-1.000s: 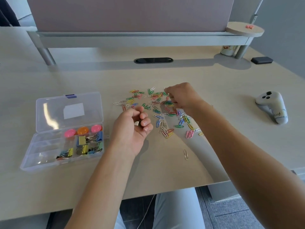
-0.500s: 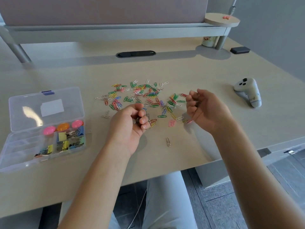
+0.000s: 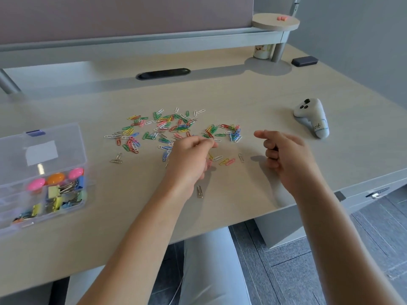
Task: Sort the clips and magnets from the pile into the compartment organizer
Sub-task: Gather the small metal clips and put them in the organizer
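Coloured paper clips [image 3: 171, 128] lie scattered in a pile on the desk's middle. My left hand [image 3: 191, 159] reaches into the pile's near edge, its fingertips pinching at clips there. To the right, my right hand [image 3: 284, 155] hovers above the desk with fingers curled into the palm and thumb pointing left; it seems to hold clips, mostly hidden. The clear compartment organizer [image 3: 87, 190] stands open at the left edge. It holds round pink and orange magnets [image 3: 55, 178] and coloured binder clips [image 3: 59, 199].
A single silver clip [image 3: 199, 191] lies near my left wrist, and two more silver clips [image 3: 116, 160] lie left of the pile. A white controller [image 3: 312, 117] sits to the right, a black block [image 3: 305, 60] behind it. The desk's front edge runs under my forearms.
My right hand left the pile and drew back to the right with fingers curled. My left hand, held as a fist before, has reached forward into the pile. The view has shifted right.
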A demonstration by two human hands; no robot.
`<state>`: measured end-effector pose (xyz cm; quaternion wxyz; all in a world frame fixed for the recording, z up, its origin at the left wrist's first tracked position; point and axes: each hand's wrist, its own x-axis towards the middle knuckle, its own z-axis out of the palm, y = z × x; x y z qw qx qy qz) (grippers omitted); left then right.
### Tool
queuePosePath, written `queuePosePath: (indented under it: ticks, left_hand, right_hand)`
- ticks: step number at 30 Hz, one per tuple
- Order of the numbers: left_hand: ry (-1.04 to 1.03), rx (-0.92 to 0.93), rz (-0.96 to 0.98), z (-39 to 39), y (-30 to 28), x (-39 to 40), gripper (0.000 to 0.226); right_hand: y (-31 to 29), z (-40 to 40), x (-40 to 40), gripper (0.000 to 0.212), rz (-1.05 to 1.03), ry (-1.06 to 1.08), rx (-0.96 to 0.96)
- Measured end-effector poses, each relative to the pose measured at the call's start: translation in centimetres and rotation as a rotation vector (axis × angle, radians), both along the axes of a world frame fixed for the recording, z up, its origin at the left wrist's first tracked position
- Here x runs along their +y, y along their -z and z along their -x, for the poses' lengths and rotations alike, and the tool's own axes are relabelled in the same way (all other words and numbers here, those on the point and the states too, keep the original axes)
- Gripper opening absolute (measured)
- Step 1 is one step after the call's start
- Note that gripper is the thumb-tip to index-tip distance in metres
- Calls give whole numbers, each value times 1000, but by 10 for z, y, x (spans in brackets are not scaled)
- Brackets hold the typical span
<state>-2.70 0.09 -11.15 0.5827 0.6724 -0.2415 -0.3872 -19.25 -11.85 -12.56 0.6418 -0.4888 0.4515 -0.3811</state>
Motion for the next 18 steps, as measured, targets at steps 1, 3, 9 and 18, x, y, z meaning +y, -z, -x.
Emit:
queuePosePath:
  ticks: [1,3,9,18]
  left_hand:
    - [-2,9,8,2,-1,-2,19]
    - [-1,112,40,5,-2,-3,18]
    - [-139,331,147,-4,-6,20,22]
    - [-367,605,319,-44,-3,76,20]
  right_hand:
    - [0,1,0,19,6,-2,6]
    - [0,2,1,20,-19,-14,-21]
    - [-3,-24,12,18,-118,-116,-172]
    - [-11,-70,36,23,13,-227,-73]
